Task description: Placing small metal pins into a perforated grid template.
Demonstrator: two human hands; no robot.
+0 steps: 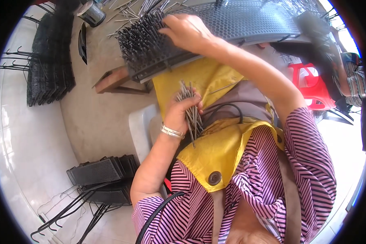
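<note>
My left hand (183, 106) is wrapped round a bundle of thin metal rods (194, 120), held over my lap with their ends fanning out. Up at the perforated black rack (248, 21), my right hand (189, 33) reaches across with thumb and fingers curled towards each other. Its fingertips are beside a dense cluster of dark rods (140, 40) standing upright at the rack's left end. Whatever lies between those fingertips is too small to make out. A yellow apron (215, 142) covers my lap, and a single rod (225, 87) rests on it.
Loose rods (128, 11) lie scattered behind the rack near a metal can (91, 14). A brown wooden leg (110, 81) juts out below. Black mesh racks (51, 57) with hooked rods lean left; more black racks (97, 175) sit lower left. A red stool (309, 83) and another person (347, 73) are right.
</note>
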